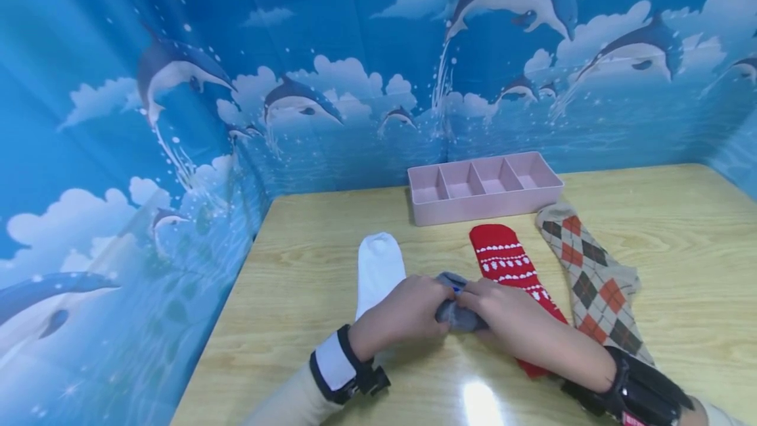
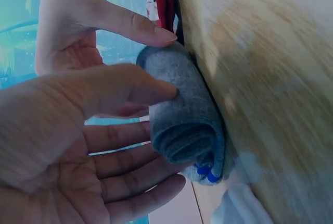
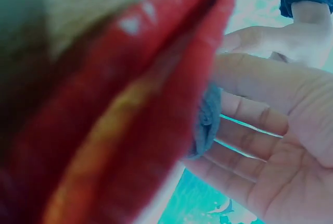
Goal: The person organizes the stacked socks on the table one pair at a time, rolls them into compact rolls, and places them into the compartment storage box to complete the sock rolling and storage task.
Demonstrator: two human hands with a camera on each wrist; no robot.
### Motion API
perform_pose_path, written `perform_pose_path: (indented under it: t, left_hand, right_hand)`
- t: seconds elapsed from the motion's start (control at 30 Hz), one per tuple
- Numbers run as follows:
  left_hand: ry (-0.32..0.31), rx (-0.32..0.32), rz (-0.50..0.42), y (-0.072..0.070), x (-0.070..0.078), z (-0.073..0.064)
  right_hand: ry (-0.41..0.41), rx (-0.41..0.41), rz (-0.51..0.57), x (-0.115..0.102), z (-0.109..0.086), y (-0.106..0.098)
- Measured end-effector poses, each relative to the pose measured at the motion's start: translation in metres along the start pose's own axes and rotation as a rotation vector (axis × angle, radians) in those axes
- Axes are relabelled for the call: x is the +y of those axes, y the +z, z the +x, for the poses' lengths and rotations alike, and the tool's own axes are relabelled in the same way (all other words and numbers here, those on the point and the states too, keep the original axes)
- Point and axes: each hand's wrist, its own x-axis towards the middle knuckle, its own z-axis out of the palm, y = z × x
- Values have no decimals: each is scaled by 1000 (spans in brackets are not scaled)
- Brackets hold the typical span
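A grey sock (image 2: 182, 94) with blue marks is rolled into a spiral roll on the table between both hands. My left hand (image 1: 408, 309) holds one end of it, thumb on the near side and fingers behind, as the left wrist view shows. The other end is held by my right hand (image 1: 505, 307), its thumb resting on the roll. In the right wrist view, a blurred red sock (image 3: 171, 114) hides much of the grey sock (image 3: 207, 122). A white sock (image 1: 378, 268) lies flat beside the left hand, partly covered by it.
Behind the socks stands a pink box (image 1: 485, 205) with several compartments. The red patterned sock (image 1: 503, 252) lies under the right forearm, and a beige argyle sock (image 1: 591, 275) is to its right. A dolphin-printed curtain (image 1: 355, 31) borders the wooden table (image 1: 284, 281).
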Motion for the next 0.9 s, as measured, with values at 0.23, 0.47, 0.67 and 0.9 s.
perform_pose_path:
  t: [0.23,0.47,0.67,0.9]
  left_hand:
    - [-9,-17,-33,3,-2,0]
    - [-21,-16,-59,3,-2,1]
    - [-4,18,-36,5,0,2]
    - [-6,34,-34,4,-2,8]
  right_hand:
    - [5,-43,53,3,2,2]
    - [32,-100,140,5,3,-1]
    - [46,-165,212,6,7,-6]
    - [21,-253,284,16,17,-15]
